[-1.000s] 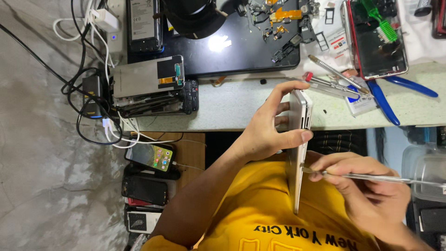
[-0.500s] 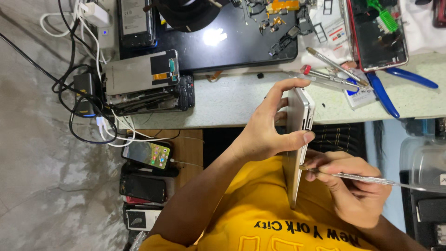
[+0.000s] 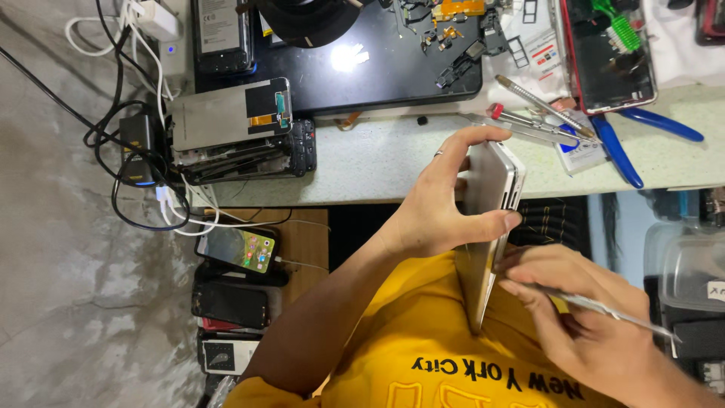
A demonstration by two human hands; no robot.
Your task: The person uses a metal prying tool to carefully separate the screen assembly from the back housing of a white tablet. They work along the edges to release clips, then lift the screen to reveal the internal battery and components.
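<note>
My left hand (image 3: 445,200) grips a silver phone (image 3: 487,227) held on edge above my lap, thumb on one side and fingers curled over the top. My right hand (image 3: 581,317) holds thin metal tweezers (image 3: 604,308) whose tip touches the lower edge of the phone. Both hands are in front of my yellow shirt (image 3: 453,370).
A pale workbench (image 3: 377,162) carries a black mat (image 3: 377,68) with small phone parts, a stack of phone screens (image 3: 234,136), blue-handled pliers (image 3: 627,140), more tweezers (image 3: 529,113) and an opened phone (image 3: 608,53). Cables and a charger (image 3: 136,151) hang left. Phones (image 3: 238,249) lie below.
The view has shifted slightly. My right hand with the tweezers has crept up closer to the phone's edge. My left hand keeps the same grip.
</note>
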